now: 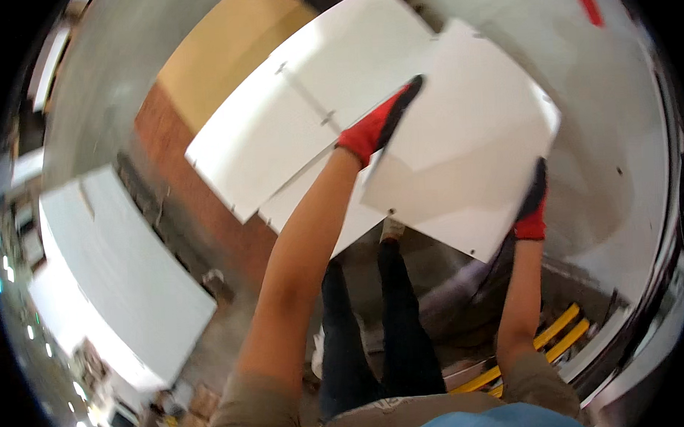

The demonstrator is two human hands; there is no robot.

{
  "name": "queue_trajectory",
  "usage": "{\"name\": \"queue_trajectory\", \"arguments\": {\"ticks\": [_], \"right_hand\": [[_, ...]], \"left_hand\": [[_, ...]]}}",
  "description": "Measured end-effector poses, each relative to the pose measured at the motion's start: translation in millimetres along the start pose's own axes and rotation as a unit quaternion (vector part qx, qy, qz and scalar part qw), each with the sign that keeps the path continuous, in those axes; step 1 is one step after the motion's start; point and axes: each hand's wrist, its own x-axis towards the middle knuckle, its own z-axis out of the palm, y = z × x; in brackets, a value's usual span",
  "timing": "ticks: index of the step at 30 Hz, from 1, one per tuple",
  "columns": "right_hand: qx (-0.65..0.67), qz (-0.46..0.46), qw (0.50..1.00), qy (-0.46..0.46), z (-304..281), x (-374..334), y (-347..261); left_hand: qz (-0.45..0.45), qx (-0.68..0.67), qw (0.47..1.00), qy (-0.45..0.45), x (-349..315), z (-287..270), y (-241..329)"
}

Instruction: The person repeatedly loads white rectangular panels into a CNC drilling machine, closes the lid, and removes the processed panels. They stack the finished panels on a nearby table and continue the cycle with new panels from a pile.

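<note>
A white rectangular panel [467, 137] with small dark holes near its corners is held between my two hands, turned at an angle over other white panels [264, 133]. My left hand [382, 122], in a red glove with dark fingers, is closed along the panel's left edge. On the opposite edge, lower down, my right hand [534, 205] in a matching glove grips the panel; its fingertips are partly hidden. The panels beneath lie side by side with a narrow seam, and the held one covers part of them.
Brown boards [231, 52] and a reddish-brown surface [198, 181] lie beyond and left of the panels. Another white stack [126, 274] stands at the left. Yellow bars [561, 334] are near my right forearm. A red strip [587, 2] shows at the far right.
</note>
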Motion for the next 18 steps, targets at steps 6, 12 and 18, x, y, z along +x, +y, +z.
{"name": "queue_trajectory", "arguments": {"ticks": [6,12,18], "right_hand": [[-0.188,-0.122,0.960,-0.169,-41,-30,39],[-0.421,-0.130,0.878,-0.187,-89,-117,111],[-0.652,-0.224,0.697,-0.199,-77,-140,114]], "left_hand": [[0.021,-0.008,0.958,0.286,-123,-28,-87],[-0.085,-0.119,0.666,0.731,-323,-84,-218],[-0.124,-0.109,0.783,0.599,-389,-160,-317]]}}
